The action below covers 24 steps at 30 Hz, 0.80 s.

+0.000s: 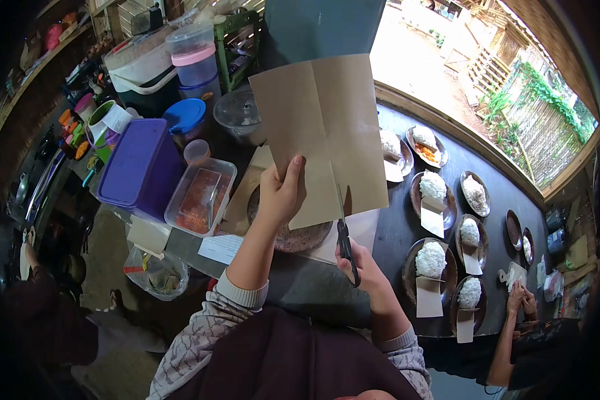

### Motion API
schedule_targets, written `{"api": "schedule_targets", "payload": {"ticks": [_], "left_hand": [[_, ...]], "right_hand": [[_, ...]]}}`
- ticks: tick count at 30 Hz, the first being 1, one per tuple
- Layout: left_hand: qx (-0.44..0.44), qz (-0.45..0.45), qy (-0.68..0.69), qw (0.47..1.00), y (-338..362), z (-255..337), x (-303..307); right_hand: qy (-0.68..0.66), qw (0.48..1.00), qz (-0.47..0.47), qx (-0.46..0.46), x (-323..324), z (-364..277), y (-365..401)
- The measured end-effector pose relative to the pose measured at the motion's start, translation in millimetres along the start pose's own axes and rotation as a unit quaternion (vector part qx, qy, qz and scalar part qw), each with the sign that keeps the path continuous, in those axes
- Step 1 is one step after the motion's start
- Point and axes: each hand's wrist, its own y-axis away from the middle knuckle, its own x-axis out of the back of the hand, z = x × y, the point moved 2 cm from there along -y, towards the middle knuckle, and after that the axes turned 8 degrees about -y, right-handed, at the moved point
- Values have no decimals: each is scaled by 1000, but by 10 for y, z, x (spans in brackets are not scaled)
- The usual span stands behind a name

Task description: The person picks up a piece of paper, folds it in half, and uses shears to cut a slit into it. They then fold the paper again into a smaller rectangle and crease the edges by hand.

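My left hand (282, 191) grips a creased sheet of brown paper (350, 120) by its lower left part, thumb on top, holding it up over the table. My right hand (365, 267) is closed round the handles of black-handled scissors (343, 237). The scissor blades stand apart at the paper's lower edge, close to the middle crease. Below the sheet lies a round stone slab (307, 239), partly hidden by the paper and my left forearm. A clear plastic box (203, 193) with reddish food in it is left of my left hand.
Several brown plates (412, 273) with white rice and paper pieces stand on the dark table at right. A purple container (140, 163) and a blue-lidded tub (185, 117) stand at left. Another person's hands (517, 297) work at far right; a further person (40, 307) is at left.
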Motion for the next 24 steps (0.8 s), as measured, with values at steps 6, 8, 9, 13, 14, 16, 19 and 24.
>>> {"api": "schedule_targets", "payload": {"ticks": [6, 8, 9, 13, 14, 16, 19, 24], "left_hand": [[22, -7, 44, 999, 4, 16, -10], [22, -13, 50, 998, 2, -11, -3], [22, -13, 50, 998, 1, -5, 0], [18, -10, 17, 1000, 5, 26, 1], [20, -10, 27, 999, 5, 27, -1], [20, -9, 23, 1000, 0, -2, 4], [22, -10, 12, 1000, -2, -3, 17], [14, -11, 7, 1000, -8, -4, 19]], "right_hand": [[-5, 1000, -1, -2, -3, -26, 2], [-1, 1000, 0, -2, 1, -26, 2], [-3, 1000, -1, -3, 2, -33, 1], [-13, 1000, -3, -11, 4, -36, 6], [-13, 1000, -3, -11, 1, -41, 5], [-13, 1000, 2, -3, -10, -55, 6], [-17, 1000, 3, -13, -3, -41, 7], [-19, 1000, 5, -8, -6, -33, 3]]}}
